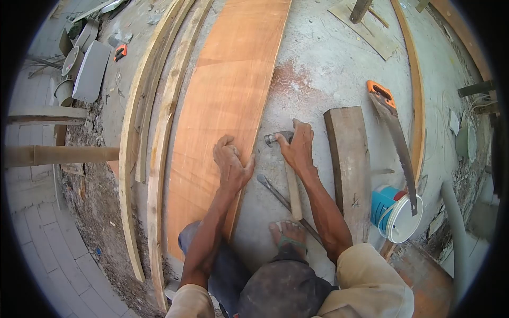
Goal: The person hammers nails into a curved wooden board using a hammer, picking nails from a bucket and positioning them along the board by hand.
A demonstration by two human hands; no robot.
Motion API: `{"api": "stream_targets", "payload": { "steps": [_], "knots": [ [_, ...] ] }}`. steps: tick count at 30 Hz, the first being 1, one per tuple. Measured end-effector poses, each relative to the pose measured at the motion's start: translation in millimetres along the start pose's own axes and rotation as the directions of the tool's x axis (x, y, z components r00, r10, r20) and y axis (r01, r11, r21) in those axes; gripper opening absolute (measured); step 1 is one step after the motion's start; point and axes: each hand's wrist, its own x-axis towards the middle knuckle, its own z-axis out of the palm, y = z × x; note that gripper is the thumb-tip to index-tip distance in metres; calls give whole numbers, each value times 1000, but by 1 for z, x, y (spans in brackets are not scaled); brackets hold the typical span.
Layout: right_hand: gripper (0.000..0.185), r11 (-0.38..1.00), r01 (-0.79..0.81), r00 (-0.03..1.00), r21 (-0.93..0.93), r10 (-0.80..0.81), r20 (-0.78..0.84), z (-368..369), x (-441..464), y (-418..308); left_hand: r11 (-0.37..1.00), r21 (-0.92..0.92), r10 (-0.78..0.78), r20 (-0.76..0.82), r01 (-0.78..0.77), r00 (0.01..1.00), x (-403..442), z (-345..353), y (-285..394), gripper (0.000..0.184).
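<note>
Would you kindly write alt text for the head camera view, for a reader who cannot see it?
A person's left hand is over a long wooden panel, the right hand at the head of a hammer; a timber, handsaw and bucket are to the right.

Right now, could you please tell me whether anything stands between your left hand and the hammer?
Nothing visible blocks the way from the left hand to the hammer's head, where the right hand is. Lower down, a metal bar lies on the floor, its flattened end left of the handle.
</note>
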Motion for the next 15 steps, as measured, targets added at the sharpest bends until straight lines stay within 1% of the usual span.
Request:
{"api": "stream_targets", "payload": {
  "steps": [1, 3, 4, 6, 7, 9, 10, 12, 13, 14, 15],
  "knots": [
    [73, 1000, -1, 1000, 0, 1, 0, -8, -15, -5, 1000, 0, 1, 0, -1, 1000, 2, 2, 1, 60],
    [77, 971, -124, 988, -204, 140, 64, -31, -40, -26, 1000, -8, 0, -10, 0, 1000, 1, 1, 2, 58],
    [77, 971, -132, 987, -198, 147, 63, -36, -52, -29, 1000, -3, 4, -3, -4, 1000, 0, 1, 2, 58],
    [76, 933, -224, 953, -282, 271, 137, -45, -70, -35, 1000, 27, -3, 1, 3, 1000, 0, 1, 2, 58],
    [76, 933, -226, 954, -279, 271, 131, -45, -84, -30, 1000, 27, 3, 1, -3, 1000, 0, 2, 3, 58],
    [75, 914, -277, 851, -298, 377, 366, -29, -113, -9, 999, 46, 0, -12, 0, 1000, 0, 2, 4, 58],
    [75, 915, -278, 853, -293, 375, 363, -22, -121, 2, 999, 48, 6, -13, -6, 1000, -1, 2, 4, 58],
    [62, 911, -375, 810, -174, 413, 417, -10, -130, 19, 999, 40, -10, -10, 10, 1000, -1, 3, 3, 58],
    [62, 911, -377, 809, -169, 413, 418, -25, -123, 1, 999, 44, -7, -8, 7, 1000, -1, 2, 3, 58],
    [51, 804, -571, 752, 165, 431, 499, -43, -118, -16, 999, 34, -2, -15, 2, 1000, -1, 2, 2, 58],
    [41, 556, -698, 703, 451, 410, 581, -55, -112, -32, 1000, 21, 4, -24, -4, 1000, -2, 3, 4, 58]
  ]
}}
